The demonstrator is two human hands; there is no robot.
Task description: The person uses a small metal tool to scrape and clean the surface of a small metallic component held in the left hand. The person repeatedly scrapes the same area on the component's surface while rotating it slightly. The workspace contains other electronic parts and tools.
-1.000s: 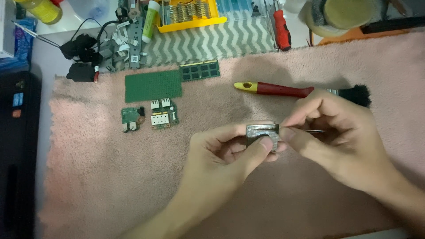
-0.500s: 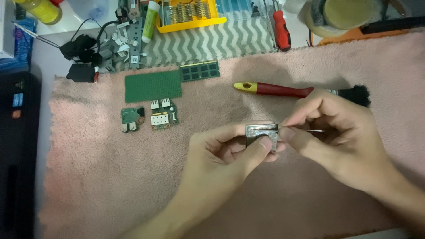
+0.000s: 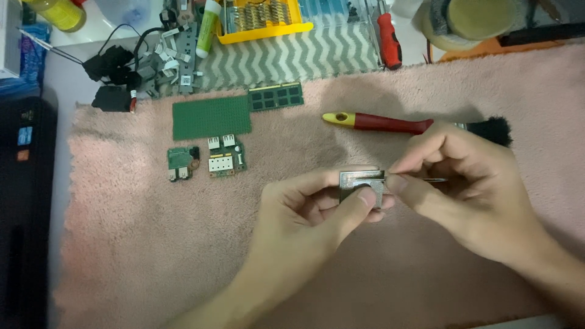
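The small square metal chip (image 3: 361, 184) sat pinched in my left hand (image 3: 311, 213), thumb pressed across its lower face and fingers curled behind it, held just above the pink towel (image 3: 152, 244) near the middle of the view. My right hand (image 3: 463, 183) was closed in a tight pinch on a thin metal pin-like tool (image 3: 434, 180), its tip meeting the chip's right edge; I could not tell what kind of tool it was. Just beyond my right hand lay a brush with a red handle and yellow end (image 3: 378, 122), its black bristles partly hidden behind my knuckles. Farther left on the towel I saw a plain green board (image 3: 211, 117), a memory module (image 3: 275, 97) touching its upper right corner, and 2 small circuit boards (image 3: 207, 159) side by side below it. Past the towel's far edge stood a yellow tray of bits (image 3: 262, 21), a red screwdriver (image 3: 389, 39) and a tangle of black cables (image 3: 116, 76).
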